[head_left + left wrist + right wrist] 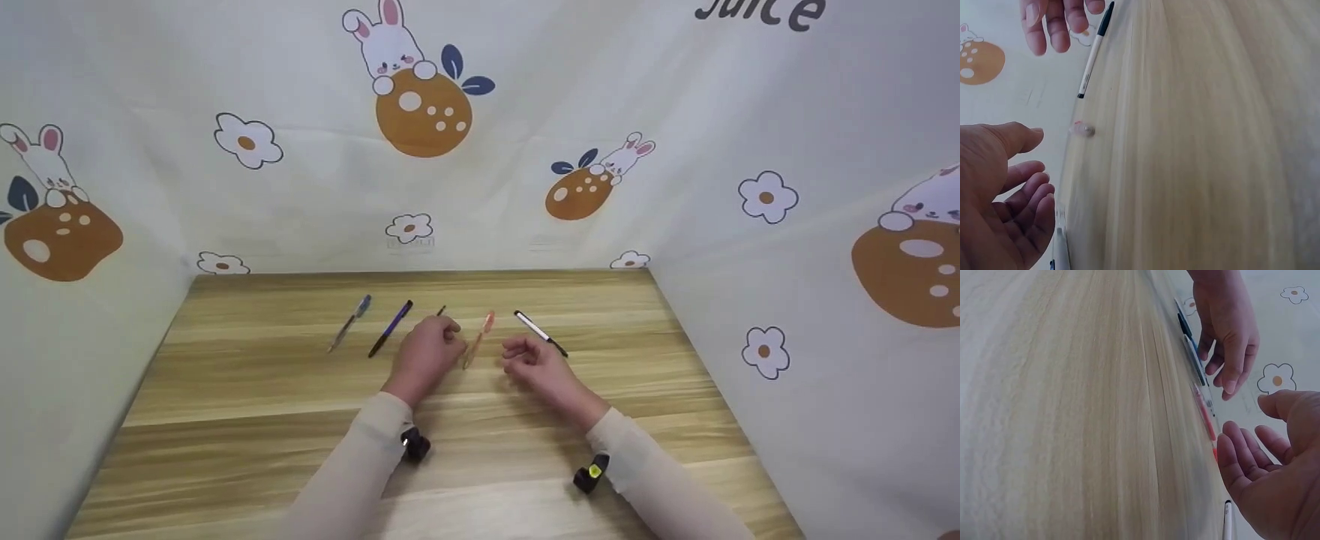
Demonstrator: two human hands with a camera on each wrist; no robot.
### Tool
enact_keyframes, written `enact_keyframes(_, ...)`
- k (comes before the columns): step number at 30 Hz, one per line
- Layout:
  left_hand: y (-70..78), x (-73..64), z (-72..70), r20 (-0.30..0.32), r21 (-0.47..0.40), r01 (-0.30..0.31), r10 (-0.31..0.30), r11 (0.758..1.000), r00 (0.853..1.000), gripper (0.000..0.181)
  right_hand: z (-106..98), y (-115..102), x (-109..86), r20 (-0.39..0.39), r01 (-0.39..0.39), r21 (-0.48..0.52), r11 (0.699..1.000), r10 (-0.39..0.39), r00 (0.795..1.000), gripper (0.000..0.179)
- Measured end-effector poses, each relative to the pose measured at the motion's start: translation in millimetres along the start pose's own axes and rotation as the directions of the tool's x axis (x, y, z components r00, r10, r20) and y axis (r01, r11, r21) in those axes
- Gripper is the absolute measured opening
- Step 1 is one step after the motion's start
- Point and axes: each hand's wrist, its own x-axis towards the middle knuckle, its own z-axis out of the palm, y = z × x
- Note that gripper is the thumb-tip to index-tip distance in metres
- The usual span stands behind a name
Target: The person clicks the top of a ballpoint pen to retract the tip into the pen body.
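My left hand [427,354] hovers over a pen [441,310] that it mostly hides; only the dark tip shows. Its fingers bend loosely and hold nothing in the left wrist view. To its right lies a clear pen with a red cap [489,322], between my two hands. My right hand [551,375], fingers relaxed and empty, is beside a white pen with a black end [534,326]. Left of the left hand are a blue and black pen [390,328] and a clear pen with a bluish cap [350,322]. All the pens lie apart on the table.
The wood-grain table [247,457] is walled at the back and sides by a pale cloth [315,202] printed with rabbits, oranges and flowers. Small black devices [415,445] are strapped at both wrists over the light sleeves.
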Motion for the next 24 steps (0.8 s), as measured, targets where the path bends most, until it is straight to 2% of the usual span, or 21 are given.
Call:
enact_keyframes(9,12.2,3.9,16.1,0.046,0.018,0.005,-0.006,1.0,0.999,0.043,-1,-2,-2.9,0.003,-0.003,0.02,1.0,0.003,1.0,0.036)
enact_keyframes(14,14.2,6.1,25.4,0.019,0.079,-0.007,0.006,0.997,1.0,0.044,-2,-1,-4.0,-0.003,-0.02,0.028,0.999,0.02,1.0,0.036)
enact_keyframes(19,18.6,6.0,31.4,-0.002,0.084,0.039,-0.039,0.996,0.999,0.044,-2,1,-4.5,0.001,-0.019,0.02,1.0,0.019,1.0,0.034)
enact_keyframes(24,23.0,8.5,36.5,0.003,0.078,0.08,-0.08,0.994,0.997,0.042,-2,1,-5.2,-0.001,-0.017,0.01,1.0,0.017,1.0,0.033)
